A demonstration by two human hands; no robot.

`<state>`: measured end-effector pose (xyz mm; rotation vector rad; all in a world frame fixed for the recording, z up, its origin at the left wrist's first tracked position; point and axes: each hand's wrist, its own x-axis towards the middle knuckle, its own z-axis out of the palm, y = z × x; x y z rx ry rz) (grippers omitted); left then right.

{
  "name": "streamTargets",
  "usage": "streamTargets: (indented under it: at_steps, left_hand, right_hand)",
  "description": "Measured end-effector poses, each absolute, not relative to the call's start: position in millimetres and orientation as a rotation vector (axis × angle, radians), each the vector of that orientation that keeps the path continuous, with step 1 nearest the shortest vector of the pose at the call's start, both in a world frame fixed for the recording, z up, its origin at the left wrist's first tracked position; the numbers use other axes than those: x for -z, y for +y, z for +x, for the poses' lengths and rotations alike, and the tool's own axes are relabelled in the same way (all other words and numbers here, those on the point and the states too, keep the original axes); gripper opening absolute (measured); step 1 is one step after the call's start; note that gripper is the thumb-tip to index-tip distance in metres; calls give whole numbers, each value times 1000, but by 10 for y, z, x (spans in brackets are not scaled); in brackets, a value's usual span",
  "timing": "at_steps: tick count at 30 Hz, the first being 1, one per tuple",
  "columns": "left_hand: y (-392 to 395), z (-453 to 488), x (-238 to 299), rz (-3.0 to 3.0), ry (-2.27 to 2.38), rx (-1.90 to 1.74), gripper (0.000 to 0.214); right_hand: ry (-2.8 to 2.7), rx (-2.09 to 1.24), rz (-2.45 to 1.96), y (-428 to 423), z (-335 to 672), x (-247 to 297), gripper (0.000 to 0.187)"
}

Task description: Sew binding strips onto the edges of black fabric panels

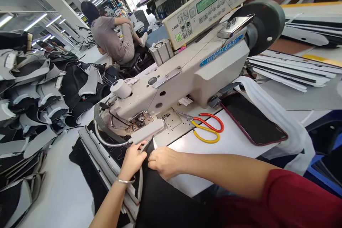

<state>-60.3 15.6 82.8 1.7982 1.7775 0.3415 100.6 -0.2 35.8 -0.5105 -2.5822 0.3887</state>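
A cream sewing machine (pixel 187 74) lies across the white table (pixel 235 139). Under its needle end sits black fabric (pixel 160 199) with a grey edging strip (pixel 140 181). My left hand (pixel 133 160), with a bracelet on the wrist, presses on the fabric and the strip right below the machine's lamp bar (pixel 146 131), fingers closed on the edge. My right hand (pixel 164 162) is beside it, fingers curled and pinching the black fabric's edge. Both hands almost touch each other.
Scissors (pixel 208 128) with red and yellow handles lie on the table right of the needle. A control panel (pixel 208 5) stands behind the machine. Piles of grey and black cut pieces (pixel 29 107) fill the left. Another person (pixel 112 39) sits at the back. Stacked panels (pixel 291 69) lie at the right.
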Motion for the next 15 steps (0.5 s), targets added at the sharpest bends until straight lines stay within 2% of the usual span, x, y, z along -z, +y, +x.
streamTargets:
  at_steps: [5,9,11,15]
  left_hand:
    - [106,-545,-872,2016,1783,-230,30]
    - [135,-441,-904,2067,1809,-75,34]
    - [169,-414,-916,2092,1839,-9,29]
    - [259,-483,-931,2000,1848,-114,16]
  right_hand:
    - [-2359,-66,-438,-75,983,-405,17]
    - [-2308,-230,-753,-158,940,-373,13]
    - [-2360,-351,-912,-179,934,-399,16]
    - [-2531,-356,-799,-171,1049,-508,16]
